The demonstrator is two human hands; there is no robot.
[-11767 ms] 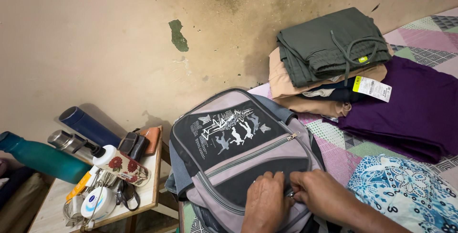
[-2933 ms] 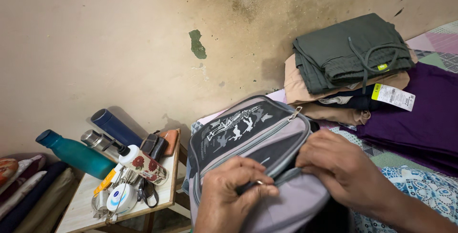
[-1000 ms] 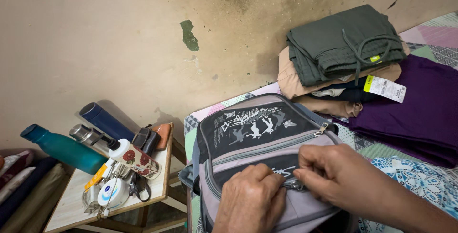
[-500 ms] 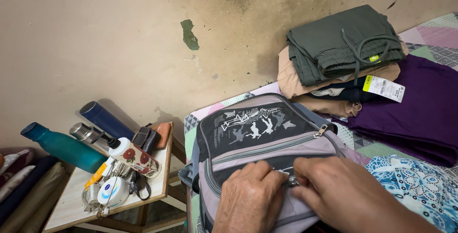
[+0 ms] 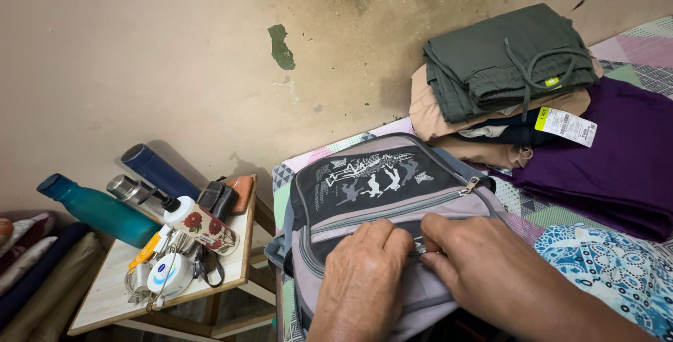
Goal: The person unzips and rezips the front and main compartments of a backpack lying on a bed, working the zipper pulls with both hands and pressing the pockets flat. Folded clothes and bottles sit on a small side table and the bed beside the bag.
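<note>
Right hand (image 5: pixel 484 272) pinches, thumb against forefinger, a small zipper pull (image 5: pixel 421 249) on the lower front of the grey backpack (image 5: pixel 392 202); left hand (image 5: pixel 361 282) lies flat and closed-fingered on the fabric just beside it, pressing the panel down — it grips nothing that I can see. The backpack lies on its back on the bed (image 5: pixel 596 244), front panel with black printed patch facing up; a second pull (image 5: pixel 470 186) sits at the right end of the upper pocket zipper, which looks shut. Judged step: working the lower zipper along its track, one hand bracing. The next move calls for a steady pull along the seam with the fabric kept taut so the slider does not snag. Beyond the backpack, near the wall: a stack of folded clothes (image 5: pixel 505 69) — olive on top, tan beneath — touching a purple garment (image 5: pixel 610 160) bearing a tag. A blue patterned cloth (image 5: pixel 610 265) lies by the right forearm. Left of the bed, well apart, a small wooden worktop (image 5: pixel 112 293) carries a teal bottle (image 5: pixel 98 209), a dark blue flask (image 5: pixel 158 170), a floral tube (image 5: pixel 203 224) and a round tin (image 5: pixel 168 272).
</note>
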